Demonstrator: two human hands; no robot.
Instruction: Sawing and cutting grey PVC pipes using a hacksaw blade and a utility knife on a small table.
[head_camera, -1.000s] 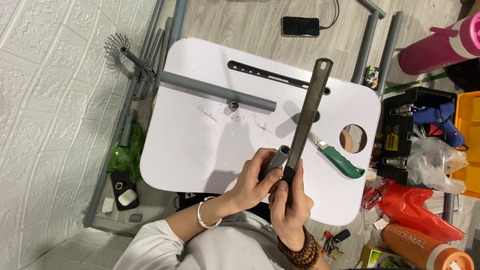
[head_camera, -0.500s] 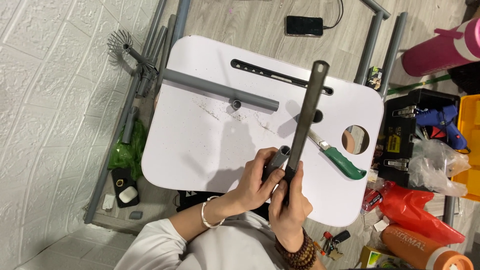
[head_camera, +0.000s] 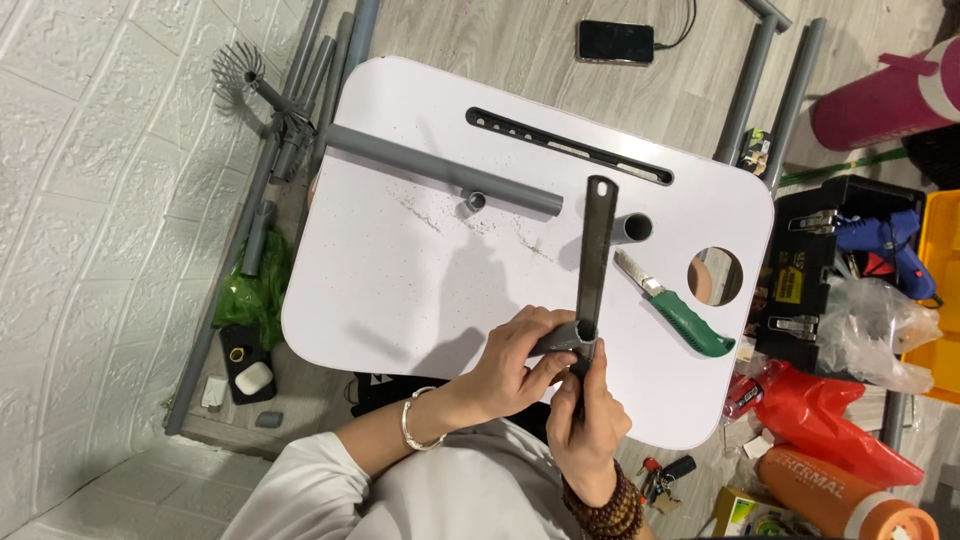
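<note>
Here, left hand (head_camera: 515, 362) clamps a short grey plastic pipe piece (head_camera: 562, 340); right hand (head_camera: 590, 425) grips the long dark flat metal file (head_camera: 593, 262) below it; a loose hold risks the file slipping onto fingers.

**Packets, labels and a dark screen around the bench**

Far beyond the fingers (head_camera: 548, 352), past the far edge of the bench (head_camera: 400, 290), a phone (head_camera: 615, 42) lies on the floor, a black rectangle with its screen dark. Off to the right of the fingers a red plastic packet (head_camera: 820, 405) sprawls on the floor, and above it sits a crumpled clear bag (head_camera: 880, 330). Nearer than those, low and to the right, an orange canister (head_camera: 840, 495) carries a lettered label. Beside it is a small green and yellow box (head_camera: 745, 515).
</note>
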